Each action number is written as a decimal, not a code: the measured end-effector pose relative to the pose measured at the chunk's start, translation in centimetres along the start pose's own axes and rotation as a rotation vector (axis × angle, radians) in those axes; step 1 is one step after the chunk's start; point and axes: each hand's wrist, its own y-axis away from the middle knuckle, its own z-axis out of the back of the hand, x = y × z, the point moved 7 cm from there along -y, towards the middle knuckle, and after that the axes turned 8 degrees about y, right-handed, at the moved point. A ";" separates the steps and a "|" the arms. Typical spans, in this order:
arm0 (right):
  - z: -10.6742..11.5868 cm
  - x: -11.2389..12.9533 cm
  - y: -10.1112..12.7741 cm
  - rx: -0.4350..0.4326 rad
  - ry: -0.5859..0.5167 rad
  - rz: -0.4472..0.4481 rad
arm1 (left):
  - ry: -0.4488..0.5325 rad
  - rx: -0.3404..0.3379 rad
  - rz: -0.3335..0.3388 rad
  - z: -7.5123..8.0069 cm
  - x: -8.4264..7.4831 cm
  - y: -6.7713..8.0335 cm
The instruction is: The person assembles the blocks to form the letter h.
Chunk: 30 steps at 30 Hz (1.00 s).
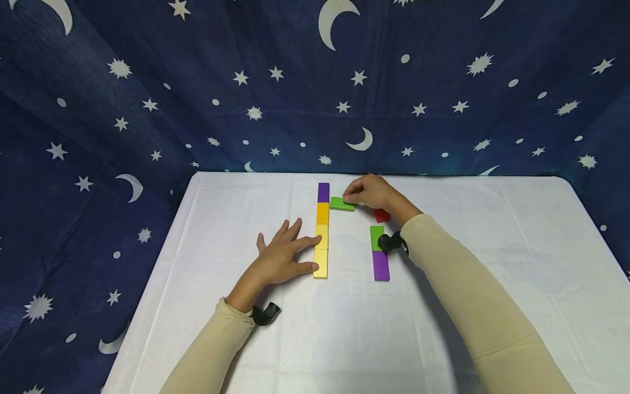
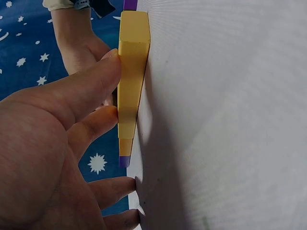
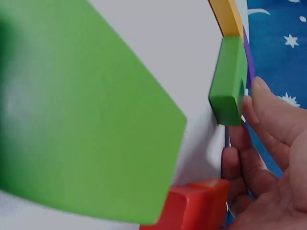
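Note:
My left hand [image 1: 280, 254] spreads over the table, thumb and index fingertips touching the left side of two pale yellow blocks [image 1: 321, 264]. Those blocks line up with an orange-yellow block [image 1: 322, 213] and a purple block [image 1: 323, 192] beyond. In the left wrist view the thumb and a finger [image 2: 93, 127] meet the yellow side, other fingers extended. My right hand [image 1: 371, 192] pinches the right end of a green block [image 1: 342, 204], which lies crosswise beside the row's far part. The right wrist view has this green block [image 3: 229, 79] close against the orange-yellow one.
Under the right forearm, another green block [image 1: 377, 238] adjoins a purple block [image 1: 381, 266]. A red block [image 1: 381, 215] lies behind them, with an orange block [image 3: 218, 199] against it. A white cloth covers the table [image 1: 275, 350]; a dark blue star-patterned curtain [image 1: 295, 82] hangs behind.

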 end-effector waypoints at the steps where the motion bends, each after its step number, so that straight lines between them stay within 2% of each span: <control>1: 0.1 -0.1 0.0 0.012 -0.011 0.000 | 0.001 -0.001 0.000 0.0 0.0 0.0; 6: 0.1 -0.3 -0.1 0.051 -0.036 0.005 | 0.005 -0.006 -0.006 0.1 -0.1 0.0; 12: 0.0 -0.6 -0.3 0.059 -0.069 -0.015 | 0.007 -0.009 -0.011 0.2 -0.1 -0.1; 30: 0.4 -0.9 -0.9 0.084 -0.095 0.019 | 0.017 -0.007 0.016 0.2 -0.6 -0.8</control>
